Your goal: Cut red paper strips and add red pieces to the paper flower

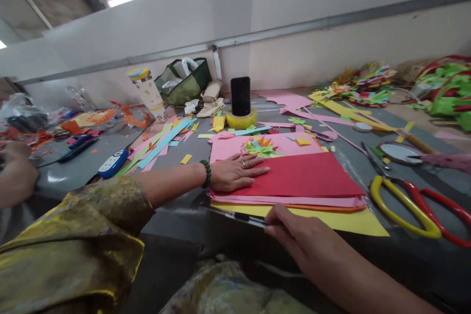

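Note:
My left hand point(237, 172) lies flat, fingers spread, on the left part of a red folded sheet point(305, 174). Under the red sheet are pink sheets point(290, 200), an orange edge and a yellow sheet point(353, 221). At the table's front edge my right hand point(285, 225) pinches a thin dark object, whose shape is partly hidden by the fingers. A small cluster of green and orange paper strips point(259, 146) rests on pink paper just beyond my left fingertips.
Large scissors point(405, 196) with yellow and red handles lie at the right. A phone point(241, 96) stands in a yellow tape roll point(241, 118). A tumbler point(149, 95), green bag point(187, 83) and blue-white device point(113, 163) are left. Another person's hand point(16, 171) is at far left.

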A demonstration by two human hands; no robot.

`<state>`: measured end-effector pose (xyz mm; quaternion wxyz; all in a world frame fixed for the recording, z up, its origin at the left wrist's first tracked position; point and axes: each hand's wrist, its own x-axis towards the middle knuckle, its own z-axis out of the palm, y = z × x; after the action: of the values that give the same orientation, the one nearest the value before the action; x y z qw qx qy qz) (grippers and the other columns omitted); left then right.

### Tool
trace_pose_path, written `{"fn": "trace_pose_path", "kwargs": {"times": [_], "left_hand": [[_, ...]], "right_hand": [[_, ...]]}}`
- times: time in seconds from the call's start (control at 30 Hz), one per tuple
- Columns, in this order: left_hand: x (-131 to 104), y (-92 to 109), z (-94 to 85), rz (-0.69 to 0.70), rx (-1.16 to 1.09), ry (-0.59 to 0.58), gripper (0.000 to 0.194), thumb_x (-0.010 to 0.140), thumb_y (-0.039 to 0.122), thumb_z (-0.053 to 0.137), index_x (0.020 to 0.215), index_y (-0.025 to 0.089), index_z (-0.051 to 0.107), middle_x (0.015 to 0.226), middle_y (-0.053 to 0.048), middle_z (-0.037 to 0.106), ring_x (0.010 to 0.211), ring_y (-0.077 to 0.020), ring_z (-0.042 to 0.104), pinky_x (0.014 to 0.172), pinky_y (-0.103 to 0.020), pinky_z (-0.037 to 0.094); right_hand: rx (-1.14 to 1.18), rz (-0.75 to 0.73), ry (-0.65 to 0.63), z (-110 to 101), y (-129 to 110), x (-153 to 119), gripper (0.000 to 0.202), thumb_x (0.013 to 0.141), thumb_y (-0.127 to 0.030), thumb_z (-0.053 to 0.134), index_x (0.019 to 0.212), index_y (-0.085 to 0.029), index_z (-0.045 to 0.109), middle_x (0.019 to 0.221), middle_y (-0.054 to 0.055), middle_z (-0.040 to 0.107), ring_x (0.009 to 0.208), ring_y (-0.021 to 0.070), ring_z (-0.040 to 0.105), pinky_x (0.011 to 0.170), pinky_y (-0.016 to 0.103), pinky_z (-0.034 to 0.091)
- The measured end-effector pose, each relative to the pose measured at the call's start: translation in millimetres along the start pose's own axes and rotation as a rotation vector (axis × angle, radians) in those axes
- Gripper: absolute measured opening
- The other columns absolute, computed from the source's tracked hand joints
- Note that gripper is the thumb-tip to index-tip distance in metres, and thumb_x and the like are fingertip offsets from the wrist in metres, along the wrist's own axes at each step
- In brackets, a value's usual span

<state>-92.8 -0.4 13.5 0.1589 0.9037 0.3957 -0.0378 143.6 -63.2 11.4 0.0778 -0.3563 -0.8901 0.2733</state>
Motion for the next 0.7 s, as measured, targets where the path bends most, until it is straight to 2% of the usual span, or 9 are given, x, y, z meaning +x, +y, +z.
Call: {"fn": "trace_pose_path", "kwargs": {"times": [0.07,0.13,0.2,0.27,0.37,0.43,0.53,0.63,0.7], "left_hand": [[-1.3,0.4,0.6,0.016,-0.007,0.013,0.059,0.096,0.049,0.022,0.149,0.023,0.017,0.158,-0.008,0.008,0.144,-0.0243,-0.001,0.113,-0.052,0.003],[-3.1,3.1,1.0,0.026,-0.007,0.03,0.07,0.091,0.059,0.033,0.149,0.025,0.017,0.157,-0.009,0.01,0.144,-0.0282,0.001,0.113,-0.053,0.004],[-5.1,9.7,0.7,0.021,0.016,0.075,0.082,0.082,0.066,0.046,0.148,0.025,0.021,0.157,-0.013,0.01,0.143,-0.0332,0.007,0.113,-0.054,0.007],[-7.9,20.8,0.3,-0.002,0.072,0.155,0.08,0.08,0.066,0.049,0.145,0.023,0.032,0.154,-0.016,0.022,0.14,-0.0365,0.019,0.111,-0.057,0.012],[-12.9,42.8,2.3,-0.085,0.122,0.237,0.062,0.085,0.053,0.051,0.137,0.02,0.046,0.139,-0.016,0.047,0.126,-0.0348,0.043,0.107,-0.056,0.027],[-16.0,55.8,6.4,-0.155,0.138,0.252,0.054,0.087,0.046,0.05,0.133,0.018,0.05,0.133,-0.016,0.054,0.12,-0.0335,0.05,0.104,-0.053,0.035],[-19.2,67.3,14.1,-0.219,0.136,0.25,0.048,0.091,0.041,0.045,0.133,0.018,0.05,0.132,-0.014,0.055,0.12,-0.0316,0.051,0.102,-0.05,0.039],[-21.4,70.8,20.0,-0.258,0.098,0.232,0.045,0.095,0.04,0.037,0.134,0.02,0.048,0.135,-0.012,0.053,0.121,-0.0298,0.052,0.099,-0.046,0.045],[-22.6,71.0,21.9,-0.275,0.068,0.223,0.047,0.097,0.041,0.031,0.136,0.02,0.046,0.138,-0.011,0.051,0.123,-0.0289,0.05,0.099,-0.045,0.046]], "right_hand": [[0.032,0.021,0.0,-20.1,8.7,-21.3,0.018,0.093,-0.032,0.038,0.083,-0.024,0.051,0.071,0.0,0.064,0.06,0.0157,0.057,0.054,0.026,0.039],[0.042,0.073,0.08,-45.9,24.1,-42.8,0.023,0.094,-0.038,0.037,0.085,-0.025,0.054,0.076,0.0,0.066,0.066,0.0163,0.06,0.058,0.025,0.043],[-0.04,0.201,0.335,-70.6,44.7,-58.7,0.026,0.092,-0.043,0.037,0.091,-0.025,0.055,0.081,0.003,0.067,0.072,0.0193,0.063,0.061,0.027,0.045],[-0.209,0.44,0.548,-87.0,68.2,-64.7,0.028,0.092,-0.043,0.036,0.094,-0.023,0.055,0.086,0.007,0.069,0.074,0.0232,0.065,0.059,0.03,0.043],[-0.448,0.764,0.562,-91.5,102.1,-56.2,0.028,0.093,-0.038,0.035,0.097,-0.021,0.056,0.08,0.01,0.07,0.069,0.0273,0.066,0.051,0.031,0.038],[-0.536,0.84,0.511,-86.1,118.8,-46.0,0.028,0.094,-0.037,0.036,0.099,-0.02,0.058,0.074,0.009,0.069,0.065,0.0277,0.066,0.05,0.032,0.038],[-0.685,0.703,0.516,-78.5,129.1,-36.9,0.026,0.093,-0.034,0.042,0.097,-0.018,0.062,0.082,0.012,0.069,0.076,0.0302,0.066,0.057,0.036,0.046],[-0.756,0.35,0.65,-74.8,119.8,-33.1,0.03,0.09,-0.035,0.049,0.106,-0.013,0.063,0.109,0.018,0.065,0.104,0.034,0.058,0.082,0.047,0.049],[-0.667,0.077,0.637,-70.3,106.3,-26.7,0.038,0.089,-0.038,0.053,0.117,-0.013,0.059,0.123,0.017,0.06,0.115,0.0314,0.053,0.093,0.047,0.046]]}}
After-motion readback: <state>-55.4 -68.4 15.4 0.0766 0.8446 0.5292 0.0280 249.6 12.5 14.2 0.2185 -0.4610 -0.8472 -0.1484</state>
